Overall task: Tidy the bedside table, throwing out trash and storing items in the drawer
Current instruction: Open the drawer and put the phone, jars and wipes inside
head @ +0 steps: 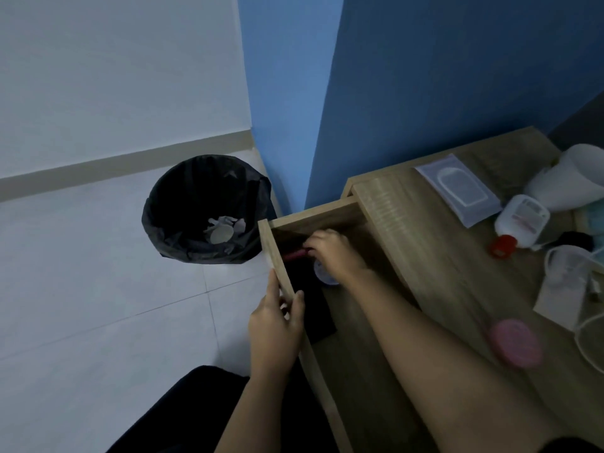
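Note:
The wooden drawer (pixel 277 256) of the bedside table (pixel 434 256) stands pulled out. My left hand (pixel 277 325) grips the drawer's front panel over its top edge. Inside the drawer, my right hand (pixel 330 253) has its fingers closed on a small pink object (pixel 295 255) at the far left corner. A round pale blue item (pixel 322 276) lies partly under that wrist, beside a flat black thing (pixel 313 308). On the tabletop lie a wet-wipes pack (pixel 457 191), a white bottle with a red cap (pixel 519 220), a pink round case (pixel 516 343) and a clear cup (pixel 565 266).
A bin with a black liner (pixel 202 210) stands on the white tiled floor left of the drawer, with crumpled white trash inside. A white jug (pixel 575 178), a black item and white cables crowd the table's right side. Blue walls rise behind the table.

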